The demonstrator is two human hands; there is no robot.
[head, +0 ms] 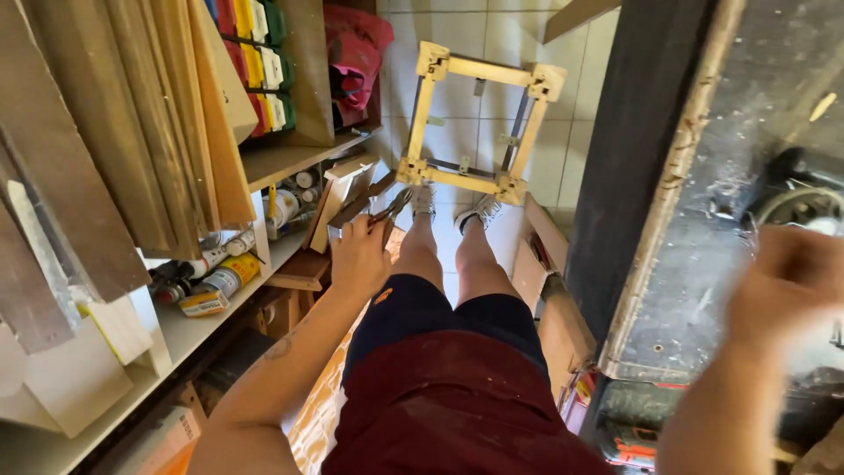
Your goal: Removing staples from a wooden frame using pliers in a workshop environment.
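near right, the right hand [782,281] is a blur over the dark counter [703,220]; i cannot tell whether its grip holds anything. further out at centre, the left hand [359,257] has its grip closed around pliers [391,209], beside the shelf [281,163]. beyond the feet, a square wooden frame [475,119] lies on the tiled floor [466,44].

Pale square tiles are covering the floor [475,114]; white shelves [264,255] are lining the left side, carrying tubes and cans; wooden boards [132,132] are leaning above them; a dark, dusty workbench [703,220] is filling the right; daylight is brightening everything.
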